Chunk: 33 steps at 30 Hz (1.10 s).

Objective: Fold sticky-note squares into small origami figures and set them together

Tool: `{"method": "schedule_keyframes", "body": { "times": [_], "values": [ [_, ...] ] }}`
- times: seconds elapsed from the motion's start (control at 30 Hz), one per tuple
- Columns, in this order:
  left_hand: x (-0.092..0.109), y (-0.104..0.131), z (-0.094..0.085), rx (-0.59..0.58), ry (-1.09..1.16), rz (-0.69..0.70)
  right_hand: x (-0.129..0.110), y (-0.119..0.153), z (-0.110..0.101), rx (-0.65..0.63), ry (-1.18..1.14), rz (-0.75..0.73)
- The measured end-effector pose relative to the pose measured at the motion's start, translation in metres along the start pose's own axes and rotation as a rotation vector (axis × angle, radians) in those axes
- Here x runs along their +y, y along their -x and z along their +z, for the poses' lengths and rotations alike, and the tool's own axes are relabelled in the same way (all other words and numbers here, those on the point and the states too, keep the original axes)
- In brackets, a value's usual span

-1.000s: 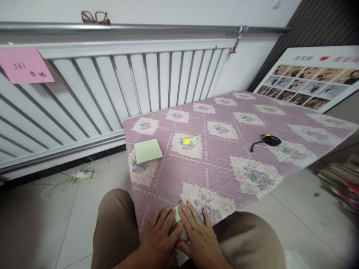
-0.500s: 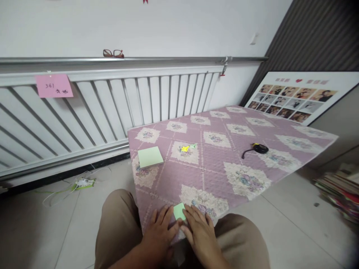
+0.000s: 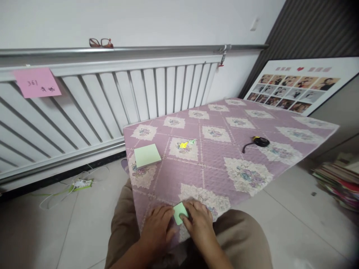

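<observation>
**A:** Green paper, small and folded, sits right between my two hands at the near edge of the counter. Compared with a second ago, more of the green paper (image 3: 180, 213) shows; back then my fingers lay over most of it.

**B:** What are the hands doing?

**A:** My left hand (image 3: 157, 228) lies flat, fingers together, its fingertips touching the paper's left edge. My right hand (image 3: 198, 223) is curled, fingertips pinching down on the paper's right edge. Neither has lifted it; it stays pressed on the cloth. I judge a fold has just been creased and the fingers have drawn back off it.

**B:** Anything else shifted?

**A:** My view has swung a little; the things on the counter lie as they did.

**B:** And the surface?

**A:** A quilted mauve cloth (image 3: 221, 149) with floral squares covers the counter. Ahead of my left hand, well apart, lies a pale green pad of notes (image 3: 147, 155). Further ahead of both hands are tiny yellow and green folded bits (image 3: 187, 143). Off beyond my right hand lies a black tape measure (image 3: 257, 142).

**B:** The room?

**A:** A white radiator (image 3: 112, 97) runs along the wall past the counter, with a pink note (image 3: 37, 82) stuck on it and glasses (image 3: 101, 42) on the rail above. A photo board (image 3: 297, 87) leans far to the right, books (image 3: 336, 181) are stacked on the tiled floor, and a cable (image 3: 75, 184) lies left.
</observation>
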<state>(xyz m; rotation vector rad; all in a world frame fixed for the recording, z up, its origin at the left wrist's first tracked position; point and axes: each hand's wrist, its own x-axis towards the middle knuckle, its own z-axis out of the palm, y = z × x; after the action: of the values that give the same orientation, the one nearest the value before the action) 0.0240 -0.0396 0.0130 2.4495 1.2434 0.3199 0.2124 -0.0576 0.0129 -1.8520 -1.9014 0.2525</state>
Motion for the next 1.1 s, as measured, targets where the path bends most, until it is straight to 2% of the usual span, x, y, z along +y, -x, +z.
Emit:
{"method": "schedule_keyframes", "body": {
  "times": [0.13, 0.23, 0.47, 0.8, 1.1],
  "values": [
    [0.001, -0.027, -0.009, 0.06, 0.073, -0.088, 0.002, -0.001, 0.004, -0.027, -0.029, 0.047],
    [0.0, -0.039, -0.013, 0.04, 0.086, -0.088, 0.004, -0.002, 0.004, -0.045, -0.034, 0.06],
    [-0.005, -0.045, -0.019, -0.074, 0.079, -0.043, 0.006, -0.007, 0.002, -0.067, -0.038, 0.045],
    [-0.008, -0.066, -0.039, -0.264, 0.031, 0.06, 0.009, -0.011, -0.002, -0.09, -0.069, -0.028],
    [-0.013, -0.068, -0.04, -0.271, 0.014, 0.157, 0.011, -0.007, -0.001, -0.051, -0.059, -0.111]
  ]
}}
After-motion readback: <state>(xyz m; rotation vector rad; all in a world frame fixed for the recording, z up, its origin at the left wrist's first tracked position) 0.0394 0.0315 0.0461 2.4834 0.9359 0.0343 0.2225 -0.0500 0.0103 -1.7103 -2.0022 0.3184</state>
